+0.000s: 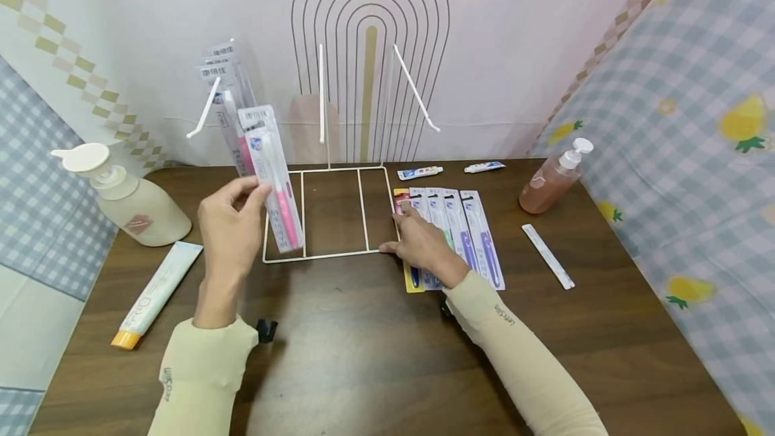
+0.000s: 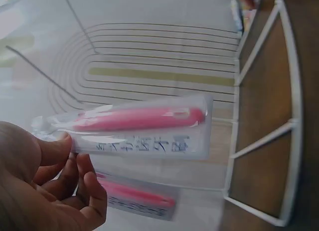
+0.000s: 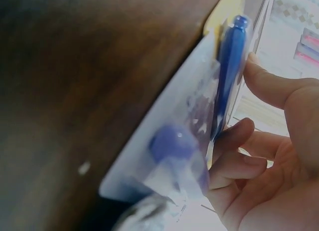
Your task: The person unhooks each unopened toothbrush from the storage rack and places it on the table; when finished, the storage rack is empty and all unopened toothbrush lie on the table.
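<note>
Pink toothbrush [image 1: 286, 212], clear glossy plastic pack [image 2: 129, 143], wire rack [image 1: 333, 256]

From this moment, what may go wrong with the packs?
1. The left grip holds the pink pack near one edge, so it might twist or slip.
2. The pink pack is near the hanging packs; moving it carelessly may knock them along the left hook.
3. The right grip is at the yellow pack, close beside a white pack; lifting one could shift the other.
</note>
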Motion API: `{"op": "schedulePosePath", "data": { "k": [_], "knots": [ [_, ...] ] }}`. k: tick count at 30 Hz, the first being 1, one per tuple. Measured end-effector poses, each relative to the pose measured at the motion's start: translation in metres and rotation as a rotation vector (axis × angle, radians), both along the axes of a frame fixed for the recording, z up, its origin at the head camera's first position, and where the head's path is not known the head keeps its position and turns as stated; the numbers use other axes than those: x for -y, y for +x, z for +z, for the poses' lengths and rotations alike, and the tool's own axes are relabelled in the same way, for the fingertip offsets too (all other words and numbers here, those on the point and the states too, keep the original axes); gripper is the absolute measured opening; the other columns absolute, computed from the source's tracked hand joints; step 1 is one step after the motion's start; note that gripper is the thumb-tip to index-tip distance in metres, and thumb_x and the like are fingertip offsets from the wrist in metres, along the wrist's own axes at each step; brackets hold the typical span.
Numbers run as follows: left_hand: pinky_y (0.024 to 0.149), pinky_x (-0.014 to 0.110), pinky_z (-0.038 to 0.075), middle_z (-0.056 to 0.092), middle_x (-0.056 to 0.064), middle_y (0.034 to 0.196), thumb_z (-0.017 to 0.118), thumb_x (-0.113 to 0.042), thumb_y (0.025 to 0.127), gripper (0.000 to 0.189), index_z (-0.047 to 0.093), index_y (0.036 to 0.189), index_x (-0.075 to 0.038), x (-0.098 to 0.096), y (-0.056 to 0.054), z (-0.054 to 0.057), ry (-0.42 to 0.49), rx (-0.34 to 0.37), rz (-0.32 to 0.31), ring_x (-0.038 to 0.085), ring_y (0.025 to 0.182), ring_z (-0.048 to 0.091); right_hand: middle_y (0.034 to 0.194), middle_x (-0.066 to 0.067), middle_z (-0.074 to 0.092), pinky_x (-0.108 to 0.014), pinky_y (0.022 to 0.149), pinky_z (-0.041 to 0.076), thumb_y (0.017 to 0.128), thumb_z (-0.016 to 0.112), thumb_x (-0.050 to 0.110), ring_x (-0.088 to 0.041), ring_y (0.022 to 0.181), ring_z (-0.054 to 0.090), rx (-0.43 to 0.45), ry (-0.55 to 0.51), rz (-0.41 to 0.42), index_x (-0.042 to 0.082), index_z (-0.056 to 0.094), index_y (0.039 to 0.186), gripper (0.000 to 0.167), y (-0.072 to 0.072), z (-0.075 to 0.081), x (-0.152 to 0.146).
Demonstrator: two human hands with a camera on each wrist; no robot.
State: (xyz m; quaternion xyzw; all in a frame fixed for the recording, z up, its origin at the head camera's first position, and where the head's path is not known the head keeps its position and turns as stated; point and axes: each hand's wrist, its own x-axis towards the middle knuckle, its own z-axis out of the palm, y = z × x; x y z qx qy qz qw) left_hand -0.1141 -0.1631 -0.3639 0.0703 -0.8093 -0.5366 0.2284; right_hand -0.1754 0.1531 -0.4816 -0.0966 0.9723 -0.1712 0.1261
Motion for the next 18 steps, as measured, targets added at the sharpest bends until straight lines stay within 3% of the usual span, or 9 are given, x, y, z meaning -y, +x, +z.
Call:
{"op": "schedulePosePath", "data": {
  "k": [3, 5, 10, 13, 14, 18],
  "knots": [
    [0.067, 0.012, 0.045, 0.083, 0.017, 0.097, 0.08, -0.013, 0.108, 0.02, 0.087, 0.12, 0.002, 0.001, 0.008, -0.015, -0.029, 0.059, -0.023, -0.005, 0.073, 0.058, 0.189, -0.022, 0.029, -0.061, 0.102, 0.065, 0.1, 0.087, 0.056, -0.045, 0.144, 0.069, 0.013, 0.004, 0.004, 0.004, 0.054, 0.169, 0.093, 0.004, 0.011, 0.004],
    [0.068, 0.012, 0.045, 0.086, 0.023, 0.106, 0.08, -0.014, 0.108, 0.023, 0.086, 0.123, 0.001, 0.003, 0.013, -0.024, -0.048, 0.112, -0.034, -0.007, 0.075, 0.059, 0.19, -0.019, 0.026, -0.059, 0.1, 0.065, 0.099, 0.088, 0.056, -0.043, 0.145, 0.069, 0.02, -0.004, 0.001, 0.005, 0.053, 0.17, 0.094, 0.003, 0.009, 0.004],
    [0.064, 0.013, 0.045, 0.086, 0.025, 0.112, 0.079, -0.016, 0.108, 0.026, 0.085, 0.127, 0.001, 0.011, 0.024, -0.042, -0.071, 0.241, -0.045, -0.007, 0.073, 0.06, 0.192, -0.016, 0.02, -0.055, 0.095, 0.066, 0.098, 0.087, 0.06, -0.043, 0.152, 0.064, 0.019, 0.002, 0.001, 0.007, 0.052, 0.171, 0.097, -0.003, -0.003, 0.002],
    [0.061, 0.014, 0.045, 0.086, 0.026, 0.11, 0.08, -0.014, 0.107, 0.024, 0.084, 0.125, 0.002, 0.018, 0.028, -0.053, -0.077, 0.29, -0.034, -0.008, 0.069, 0.059, 0.192, -0.016, 0.021, -0.057, 0.097, 0.066, 0.098, 0.087, 0.061, -0.043, 0.147, 0.067, 0.02, 0.003, 0.0, 0.007, 0.052, 0.172, 0.097, -0.003, -0.002, 0.001],
    [0.061, 0.014, 0.045, 0.086, 0.026, 0.109, 0.08, -0.014, 0.107, 0.024, 0.084, 0.124, 0.002, 0.021, 0.029, -0.057, -0.083, 0.306, -0.029, -0.007, 0.068, 0.059, 0.192, -0.016, 0.022, -0.057, 0.097, 0.066, 0.097, 0.087, 0.062, -0.043, 0.147, 0.068, 0.012, 0.004, 0.002, 0.008, 0.052, 0.171, 0.098, -0.006, -0.01, -0.001],
    [0.061, 0.017, 0.045, 0.087, 0.023, 0.104, 0.079, -0.015, 0.106, 0.024, 0.084, 0.121, 0.003, 0.034, 0.029, -0.071, -0.102, 0.35, 0.005, -0.007, 0.067, 0.059, 0.192, -0.017, 0.024, -0.057, 0.095, 0.066, 0.098, 0.086, 0.062, -0.044, 0.144, 0.069, 0.007, 0.0, 0.005, 0.006, 0.054, 0.17, 0.097, -0.003, -0.003, -0.001]
  ]
}}
